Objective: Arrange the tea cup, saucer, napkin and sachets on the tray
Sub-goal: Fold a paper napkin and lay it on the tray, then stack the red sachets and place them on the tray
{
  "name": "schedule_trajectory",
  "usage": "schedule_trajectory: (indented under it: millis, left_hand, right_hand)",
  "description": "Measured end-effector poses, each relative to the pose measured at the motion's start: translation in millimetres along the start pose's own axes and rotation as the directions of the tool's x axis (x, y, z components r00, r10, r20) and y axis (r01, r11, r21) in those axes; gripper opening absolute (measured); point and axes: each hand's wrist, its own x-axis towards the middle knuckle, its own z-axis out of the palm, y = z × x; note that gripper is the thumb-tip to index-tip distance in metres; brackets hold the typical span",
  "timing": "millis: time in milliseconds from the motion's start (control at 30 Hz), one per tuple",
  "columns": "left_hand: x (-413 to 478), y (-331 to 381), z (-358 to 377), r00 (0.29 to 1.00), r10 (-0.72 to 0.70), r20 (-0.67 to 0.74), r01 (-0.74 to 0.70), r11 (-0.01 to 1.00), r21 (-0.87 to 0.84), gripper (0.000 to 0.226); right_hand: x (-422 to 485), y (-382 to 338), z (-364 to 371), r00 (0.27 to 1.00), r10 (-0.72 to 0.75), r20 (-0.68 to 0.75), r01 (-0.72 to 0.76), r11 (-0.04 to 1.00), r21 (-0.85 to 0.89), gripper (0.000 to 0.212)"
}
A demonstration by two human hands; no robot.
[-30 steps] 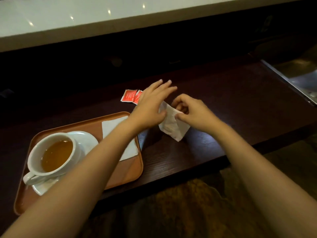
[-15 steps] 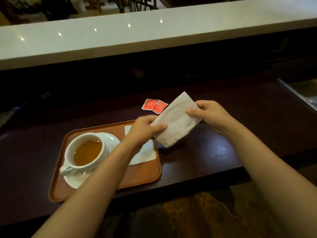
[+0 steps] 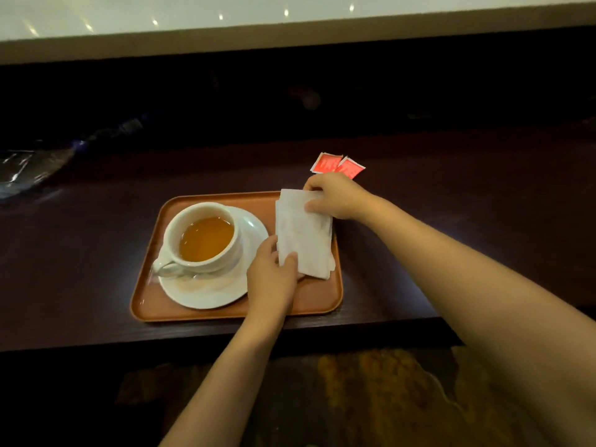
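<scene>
An orange tray [image 3: 154, 304] lies on the dark wooden counter. On its left stands a white tea cup [image 3: 200, 237] full of amber tea, on a white saucer [image 3: 213, 291]. A white folded napkin [image 3: 303, 237] lies along the tray's right side, on top of another napkin whose edges show beneath it. My left hand [image 3: 271, 279] pinches the top napkin's near corner. My right hand [image 3: 335, 196] holds its far right edge. Two red sachets [image 3: 335, 165] lie on the counter just beyond the tray, behind my right hand.
A raised pale countertop [image 3: 290, 24] runs along the back above a dark recess. A dark shiny plastic wrapper [image 3: 29, 166] lies at the far left of the counter. Patterned carpet [image 3: 387, 398] shows below the counter's near edge.
Both hands have carried the napkin left from above the counter and lowered it onto the tray's right side, over the napkin lying there. The camera view has shifted, so the tray appears more central.
</scene>
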Motion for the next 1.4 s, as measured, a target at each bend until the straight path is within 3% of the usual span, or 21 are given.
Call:
schedule_trajectory:
  millis: [167, 367, 567, 700, 1067, 1267, 1400]
  left_hand:
    - [-1, -2, 2, 0.997, -0.066, 0.034, 0.067, 0.997, -0.034, 0.040]
    - [1, -5, -6, 0.997, -0.060, 0.048, 0.052, 0.989, 0.138, 0.043]
    - [-7, 8, -26, 0.988, 0.156, -0.016, -0.127, 0.856, 0.501, 0.045]
    - [-6, 32, -31, 0.955, 0.294, -0.051, -0.217, 0.802, 0.557, 0.038]
    - [97, 92, 40, 0.924, 0.329, 0.194, -0.375, 0.680, 0.631, 0.042]
    - [160, 93, 93, 0.936, 0.227, 0.270, -0.352, 0.554, 0.754, 0.063]
    - [173, 87, 110, 0.887, 0.281, 0.366, -0.461, 0.498, 0.735, 0.052]
  right_hand:
    - [16, 0, 9, 0.998, -0.002, 0.061, 0.009, 0.993, -0.116, 0.026]
    - [25, 3, 15, 0.997, -0.026, 0.068, 0.035, 0.989, -0.143, 0.026]
    - [20, 19, 5, 0.997, -0.051, -0.050, 0.041, 0.983, -0.182, 0.040]
    - [13, 33, -14, 0.998, -0.019, -0.063, 0.006, 0.981, -0.194, 0.046]
    - [16, 73, -34, 0.970, 0.213, -0.114, -0.239, 0.916, -0.323, 0.061]
    - [23, 96, -18, 0.971, 0.151, -0.186, -0.205, 0.926, -0.317, 0.055]
    - [22, 103, -14, 0.957, 0.066, -0.281, -0.153, 0.941, -0.301, 0.045]
